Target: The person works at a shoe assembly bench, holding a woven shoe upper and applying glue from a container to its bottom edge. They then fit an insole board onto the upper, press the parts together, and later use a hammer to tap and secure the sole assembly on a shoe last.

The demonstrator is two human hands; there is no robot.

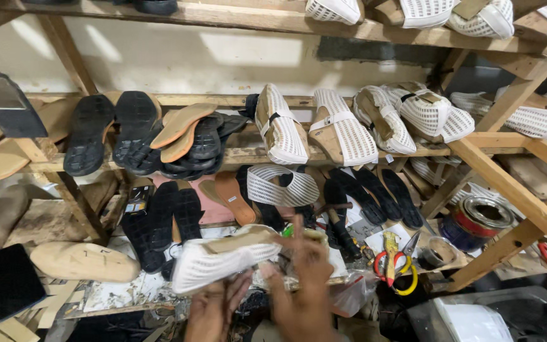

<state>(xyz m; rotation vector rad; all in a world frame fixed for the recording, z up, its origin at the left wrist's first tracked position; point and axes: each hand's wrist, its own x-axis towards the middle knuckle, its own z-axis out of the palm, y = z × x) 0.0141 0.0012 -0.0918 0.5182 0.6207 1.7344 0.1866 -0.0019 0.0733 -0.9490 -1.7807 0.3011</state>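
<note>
Both hands, left hand point(215, 310) and right hand point(304, 278), are gripping the white mesh shoe upper point(223, 256) near the cluttered workbench point(121, 294), fingers blurring.

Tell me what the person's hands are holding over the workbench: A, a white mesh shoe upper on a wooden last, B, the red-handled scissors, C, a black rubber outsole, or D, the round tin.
A: both the left hand and the right hand grip the white mesh upper on a wooden last, while the scissors and the round tin lie untouched to the right.
</note>
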